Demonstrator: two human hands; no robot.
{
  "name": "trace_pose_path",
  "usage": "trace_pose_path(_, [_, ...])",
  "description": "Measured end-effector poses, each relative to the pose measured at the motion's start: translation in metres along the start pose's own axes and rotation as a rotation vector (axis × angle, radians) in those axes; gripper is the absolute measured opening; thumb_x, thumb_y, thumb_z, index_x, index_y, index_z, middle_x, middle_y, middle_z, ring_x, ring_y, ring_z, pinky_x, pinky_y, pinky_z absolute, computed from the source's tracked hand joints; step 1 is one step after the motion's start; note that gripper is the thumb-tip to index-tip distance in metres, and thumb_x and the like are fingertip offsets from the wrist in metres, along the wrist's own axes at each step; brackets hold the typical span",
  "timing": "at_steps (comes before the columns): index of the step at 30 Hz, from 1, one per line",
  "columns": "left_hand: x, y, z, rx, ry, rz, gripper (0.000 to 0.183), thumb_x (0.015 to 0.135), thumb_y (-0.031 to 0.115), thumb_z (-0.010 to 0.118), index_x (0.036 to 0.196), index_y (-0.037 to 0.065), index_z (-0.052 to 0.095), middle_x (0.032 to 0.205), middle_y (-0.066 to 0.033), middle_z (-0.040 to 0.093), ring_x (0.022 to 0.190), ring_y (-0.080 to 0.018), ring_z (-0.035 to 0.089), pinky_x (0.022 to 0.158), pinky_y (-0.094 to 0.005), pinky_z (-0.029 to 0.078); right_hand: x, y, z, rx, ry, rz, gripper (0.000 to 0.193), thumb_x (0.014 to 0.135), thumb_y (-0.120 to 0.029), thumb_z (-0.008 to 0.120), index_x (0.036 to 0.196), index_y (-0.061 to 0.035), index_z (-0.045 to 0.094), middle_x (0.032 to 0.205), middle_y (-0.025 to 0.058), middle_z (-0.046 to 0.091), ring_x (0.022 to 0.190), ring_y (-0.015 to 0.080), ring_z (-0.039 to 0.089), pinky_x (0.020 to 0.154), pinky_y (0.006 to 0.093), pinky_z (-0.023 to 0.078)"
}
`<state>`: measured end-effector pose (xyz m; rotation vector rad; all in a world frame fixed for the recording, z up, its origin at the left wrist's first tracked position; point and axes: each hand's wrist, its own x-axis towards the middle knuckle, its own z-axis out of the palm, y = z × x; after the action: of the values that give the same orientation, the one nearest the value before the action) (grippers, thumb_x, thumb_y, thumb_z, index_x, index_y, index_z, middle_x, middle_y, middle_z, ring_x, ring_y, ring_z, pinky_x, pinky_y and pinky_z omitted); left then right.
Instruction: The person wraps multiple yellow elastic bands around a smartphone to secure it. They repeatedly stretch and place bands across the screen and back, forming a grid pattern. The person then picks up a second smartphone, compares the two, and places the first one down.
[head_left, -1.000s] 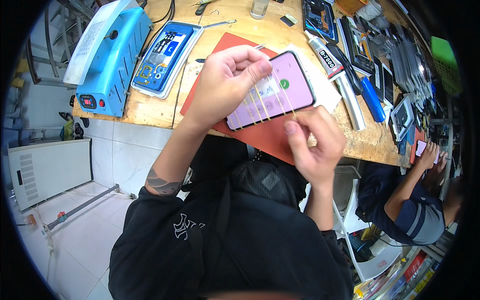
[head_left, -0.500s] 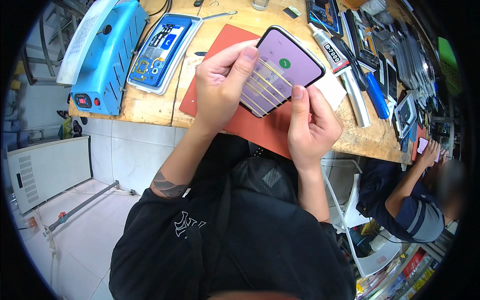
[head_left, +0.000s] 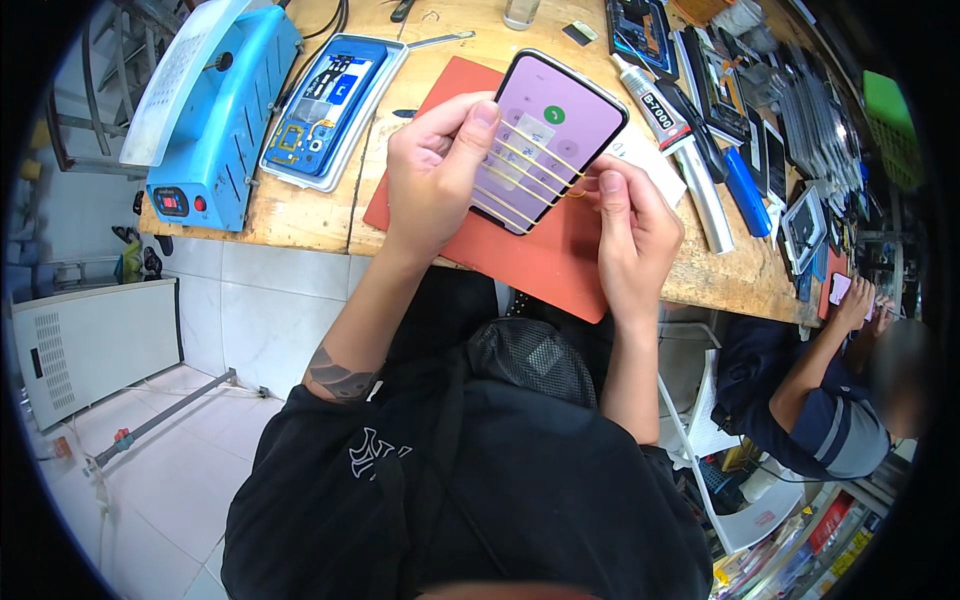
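Observation:
My left hand [head_left: 435,160] grips a smartphone [head_left: 590,115] by its left edge, thumb on the front. The lit screen is pinkish purple with a green call button and a keypad. Several yellow rubber bands [head_left: 528,186] are stretched across the lower half of the phone, over a small clear patch on the glass. My right hand [head_left: 635,220] is closed at the phone's right edge, thumb against the fingers. A bit of yellow band shows at its fingertips, partly hidden. Beneath the phone lies a red mat [head_left: 560,260] on the wooden workbench [head_left: 300,222].
To the left stand a blue bench machine [head_left: 215,130] and an opened blue phone [head_left: 325,110] in a pale tray. Right of the mat lie a glue tube [head_left: 655,105], a silver tube [head_left: 705,200] and a blue cylinder [head_left: 745,190]. A co-worker [head_left: 830,400] sits at right.
My right hand has drawn back from the screen to just off the phone's right edge, with band at its fingertips. The phone has shifted slightly left in the picture.

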<state>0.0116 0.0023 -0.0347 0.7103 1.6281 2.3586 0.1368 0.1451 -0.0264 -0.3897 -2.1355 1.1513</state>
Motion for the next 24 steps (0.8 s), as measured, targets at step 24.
trace_pose_path(24, [0.036, 0.028, 0.008, -0.054, -0.652, -0.366, 0.038, 0.097, 0.025, 0.076, 0.126, 0.005, 0.061, 0.098, -0.0067, 0.075, 0.088, -0.0074, 0.069, 0.078, -0.0217, 0.052, 0.032, -0.005, -0.022, 0.476, -0.180, 0.167, 0.012, 0.104, -0.013, 0.063, 0.104, -0.0009, 0.065, 0.096, -0.0003, 0.066, 0.086, 0.0056, 0.061, 0.078, 0.0228, 0.051])
